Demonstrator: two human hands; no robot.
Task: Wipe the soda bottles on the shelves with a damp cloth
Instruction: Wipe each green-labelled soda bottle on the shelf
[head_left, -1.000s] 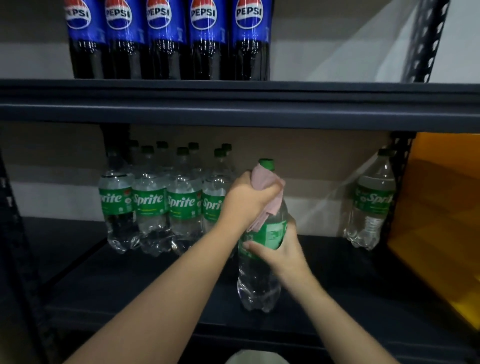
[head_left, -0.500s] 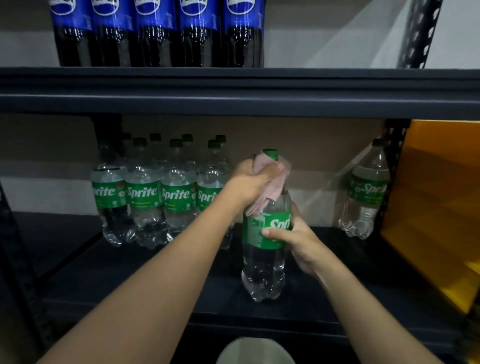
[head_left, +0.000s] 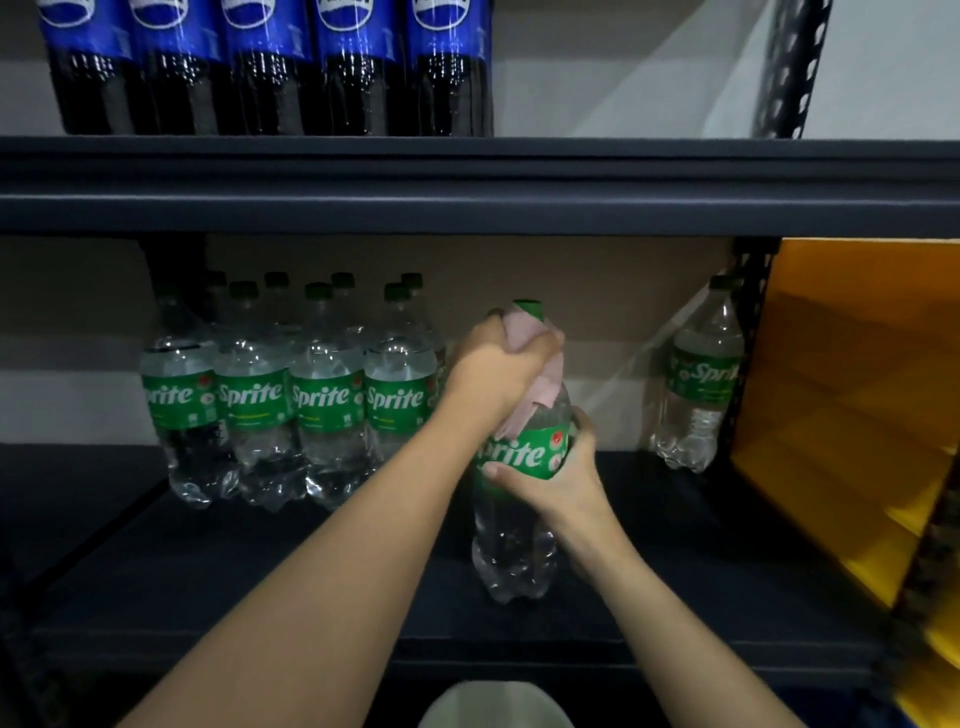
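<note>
A clear Sprite bottle (head_left: 514, 540) with a green cap stands upright near the front of the dark lower shelf (head_left: 260, 582). My right hand (head_left: 561, 478) grips it around the green label. My left hand (head_left: 493, 371) is closed around the bottle's neck and shoulder, pressing a pink cloth (head_left: 540, 395) against it; the cloth hangs down to the label. Only the green cap shows above the cloth.
Several Sprite bottles (head_left: 291, 395) stand in a cluster at the back left of the lower shelf. One lone Sprite bottle (head_left: 701, 379) stands at the back right by the upright post. Pepsi bottles (head_left: 270, 67) line the upper shelf (head_left: 478, 182). An orange panel (head_left: 852, 395) is at right.
The held bottle has turned so its Sprite label faces me more. My left hand with the cloth stays at the neck. The view has tilted down slightly.
</note>
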